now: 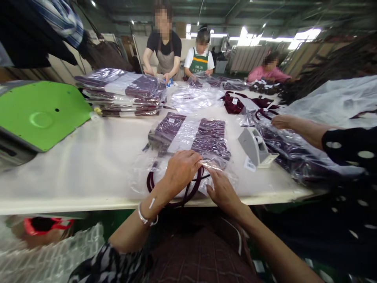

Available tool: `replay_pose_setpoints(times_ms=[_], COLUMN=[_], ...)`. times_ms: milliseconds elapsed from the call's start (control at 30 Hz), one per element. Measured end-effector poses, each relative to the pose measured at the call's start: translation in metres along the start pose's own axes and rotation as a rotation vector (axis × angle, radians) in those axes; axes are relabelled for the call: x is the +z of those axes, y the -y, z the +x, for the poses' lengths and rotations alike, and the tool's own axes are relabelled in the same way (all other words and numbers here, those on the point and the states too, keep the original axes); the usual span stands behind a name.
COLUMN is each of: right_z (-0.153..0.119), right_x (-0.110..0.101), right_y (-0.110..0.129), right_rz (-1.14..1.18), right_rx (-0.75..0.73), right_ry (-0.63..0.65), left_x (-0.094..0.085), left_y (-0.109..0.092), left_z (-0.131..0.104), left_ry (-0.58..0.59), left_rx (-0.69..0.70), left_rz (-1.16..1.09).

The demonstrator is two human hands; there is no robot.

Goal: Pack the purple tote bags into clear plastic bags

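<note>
In the head view, a folded dark purple garment [210, 135] with a pale band across it lies in a clear plastic bag [138, 173] in front of me. My left hand [183, 168] is closed on the bag's near part, fingers bent over the film. My right hand [223, 190] is beside it, its fingertips touching the film near the left fingertips and its thumb held apart. Dark red cords [150, 182] loop out below the hands and hang over the table edge. The left fingertips are partly hidden.
A grey tape dispenser [255, 147] stands to the right. Bagged garments [118, 92] are stacked at the back left, near a green-topped device [44, 114]. A co-worker's arm [303, 129] reaches in from the right over more bagged garments. Other people work across the table [73, 173].
</note>
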State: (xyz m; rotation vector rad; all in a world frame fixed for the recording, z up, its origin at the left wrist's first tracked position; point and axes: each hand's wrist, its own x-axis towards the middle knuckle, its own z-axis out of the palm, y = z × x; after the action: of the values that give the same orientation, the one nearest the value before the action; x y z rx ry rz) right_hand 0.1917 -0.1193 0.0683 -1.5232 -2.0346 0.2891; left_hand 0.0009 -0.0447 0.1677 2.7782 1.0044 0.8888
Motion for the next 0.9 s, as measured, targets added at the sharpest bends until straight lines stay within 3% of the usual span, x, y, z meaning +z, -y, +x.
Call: replay_pose_setpoints(times_ms=[133,300,367,433,500,567,667,767,900], right_z=[0.005,-0.008,-0.011,-0.013,-0.011,-0.008,0.002,0.021,0.058], right_x=[0.002,0.002,0.001,0.001,0.001,0.0,-0.007,-0.016,-0.022], right_y=[-0.009,-0.02,-0.025,-0.03,-0.032,-0.033,-0.03,-0.022,-0.008], right_rz=[-0.006,0.016,-0.003,-0.037,-0.05,0.003,0.155,0.232,0.221], right_rx=[-0.085,-0.061,-0.075,-0.09,-0.097,-0.088,0.018,0.141,0.086], right_ry=[0.299,0.304,0.306,0.271,0.219,0.2,0.103,-0.101,-0.168], left_x=[-0.011,-0.009,0.003,0.022,0.045,0.065,0.078,0.072,0.059], left_y=[-0.005,-0.012,-0.017,-0.019,-0.015,-0.006,0.009,0.018,0.023], left_z=[0.002,-0.044,-0.068,-0.086,-0.095,-0.095,-0.083,-0.061,-0.022], left_ry=[-0.111,-0.384,-0.346,-0.17,0.051,0.175,0.09,-0.02,-0.149], left_rx=[0.026,0.095,0.171,0.196,0.096,-0.089,-0.325,-0.525,-0.837], left_rz=[-0.007,-0.006,-0.087,-0.208,-0.33,-0.452,-0.677,-0.949,-1.52])
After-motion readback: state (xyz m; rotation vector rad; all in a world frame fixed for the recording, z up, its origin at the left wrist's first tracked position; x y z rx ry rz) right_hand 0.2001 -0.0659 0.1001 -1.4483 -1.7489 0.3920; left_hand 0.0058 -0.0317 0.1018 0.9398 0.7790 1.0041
